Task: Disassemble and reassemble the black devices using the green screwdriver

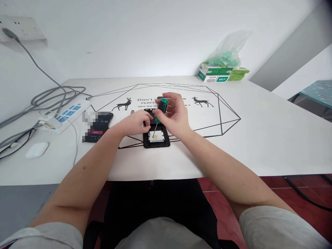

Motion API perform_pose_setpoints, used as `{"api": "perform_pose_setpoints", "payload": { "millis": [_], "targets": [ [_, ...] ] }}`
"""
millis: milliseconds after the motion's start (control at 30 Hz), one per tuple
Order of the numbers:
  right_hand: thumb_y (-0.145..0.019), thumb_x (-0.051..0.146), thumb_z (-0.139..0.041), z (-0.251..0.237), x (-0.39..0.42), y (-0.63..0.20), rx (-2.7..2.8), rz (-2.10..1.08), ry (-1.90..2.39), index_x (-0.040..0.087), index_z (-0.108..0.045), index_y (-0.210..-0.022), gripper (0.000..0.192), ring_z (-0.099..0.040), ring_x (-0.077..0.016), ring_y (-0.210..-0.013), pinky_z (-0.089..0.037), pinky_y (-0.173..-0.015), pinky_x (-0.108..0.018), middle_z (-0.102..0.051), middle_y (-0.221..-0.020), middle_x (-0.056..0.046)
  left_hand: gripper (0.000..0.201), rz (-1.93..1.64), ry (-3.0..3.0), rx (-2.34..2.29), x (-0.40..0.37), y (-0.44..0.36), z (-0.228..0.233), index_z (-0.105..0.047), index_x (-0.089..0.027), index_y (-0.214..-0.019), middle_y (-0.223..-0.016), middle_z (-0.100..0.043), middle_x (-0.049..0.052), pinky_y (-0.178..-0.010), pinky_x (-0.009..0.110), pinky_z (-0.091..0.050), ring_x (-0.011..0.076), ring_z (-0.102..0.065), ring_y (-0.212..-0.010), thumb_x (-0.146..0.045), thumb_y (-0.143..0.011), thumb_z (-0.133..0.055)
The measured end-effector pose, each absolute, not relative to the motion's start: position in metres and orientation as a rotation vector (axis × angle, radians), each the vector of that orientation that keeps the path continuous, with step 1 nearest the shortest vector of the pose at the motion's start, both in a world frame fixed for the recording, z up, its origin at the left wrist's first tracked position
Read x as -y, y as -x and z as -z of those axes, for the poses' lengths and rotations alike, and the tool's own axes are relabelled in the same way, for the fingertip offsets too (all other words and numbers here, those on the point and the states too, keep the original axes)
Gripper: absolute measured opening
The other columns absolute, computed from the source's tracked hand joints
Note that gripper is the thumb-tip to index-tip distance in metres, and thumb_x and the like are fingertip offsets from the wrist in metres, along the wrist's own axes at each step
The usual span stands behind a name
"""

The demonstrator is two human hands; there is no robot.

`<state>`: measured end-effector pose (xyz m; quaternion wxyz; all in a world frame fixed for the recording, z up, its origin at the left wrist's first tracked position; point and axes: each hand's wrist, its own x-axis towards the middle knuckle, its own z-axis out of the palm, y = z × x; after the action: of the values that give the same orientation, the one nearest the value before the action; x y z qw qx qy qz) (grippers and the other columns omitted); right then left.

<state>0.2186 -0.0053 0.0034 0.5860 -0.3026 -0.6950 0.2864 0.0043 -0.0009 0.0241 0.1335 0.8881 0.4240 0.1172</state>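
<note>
While the right hand [174,116] pinches a green-handled screwdriver [160,112] tip-down into the black frame [156,137], left hand [137,123], fingers curled, steadies the frame's left edge.

Counting what is lying on my desk

I am seeing two hands working, my left hand [136,122] and my right hand [174,116], sharing one green-handled screwdriver [161,110] over one black frame [156,137]. I am also counting one phone [99,126], one white mouse [37,149], one power strip [66,116], one wall socket [19,29], two printed deer [123,104] [201,101], one stack of green boxes [221,73] and one plastic bag [228,52].
</note>
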Motion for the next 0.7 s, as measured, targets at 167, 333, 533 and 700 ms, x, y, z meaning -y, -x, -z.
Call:
{"api": "perform_pose_setpoints", "payload": {
  "millis": [167,333,533,700],
  "targets": [
    [-0.091,0.049,-0.083,-0.001,0.007,-0.214,1.62,-0.744,0.669,0.033,-0.053,-0.137,0.057,-0.079,-0.0234,-0.104,-0.072,-0.075,-0.039,-0.075,-0.127,-0.007,0.019,-0.43,-2.622,-1.489,-0.01,0.003,-0.02,-0.075,-0.023,-0.087,-0.102,-0.075,0.011,-0.104,0.05,-0.054,0.0346,-0.065,-0.115,-0.026,-0.093,-0.057],
    [-0.093,0.054,-0.081,0.002,0.009,-0.212,1.684,-0.726,0.63,0.032,-0.054,-0.136,0.055,-0.08,-0.0214,-0.098,-0.07,-0.069,-0.035,-0.075,-0.129,-0.008,0.025,-0.314,-2.636,-1.831,-0.017,0.005,-0.013,-0.076,-0.021,-0.097,-0.112,-0.075,0.017,-0.102,0.056,-0.053,0.0397,-0.064,-0.119,-0.028,-0.101,-0.052],
    [-0.095,0.055,-0.079,0.002,0.011,-0.211,1.708,-0.674,0.632,0.031,-0.055,-0.136,0.052,-0.08,-0.022,-0.099,-0.065,-0.063,-0.032,-0.075,-0.127,-0.008,0.031,-0.408,-2.52,-2.028,-0.023,0.009,-0.007,-0.077,-0.022,-0.107,-0.115,-0.075,0.018,-0.102,0.057,-0.051,0.0426,-0.061,-0.123,-0.031,-0.107,-0.048],
    [-0.097,0.053,-0.077,-0.002,0.013,-0.213,1.755,-0.706,0.59,0.031,-0.056,-0.135,0.049,-0.078,-0.0215,-0.1,-0.067,-0.068,-0.034,-0.074,-0.128,-0.008,0.032,-0.5,-2.467,-2.079,-0.023,0.01,-0.01,-0.076,-0.022,-0.11,-0.119,-0.073,0.017,-0.105,0.055,-0.05,0.0412,-0.06,-0.126,-0.03,-0.109,-0.045]
  ]
}}
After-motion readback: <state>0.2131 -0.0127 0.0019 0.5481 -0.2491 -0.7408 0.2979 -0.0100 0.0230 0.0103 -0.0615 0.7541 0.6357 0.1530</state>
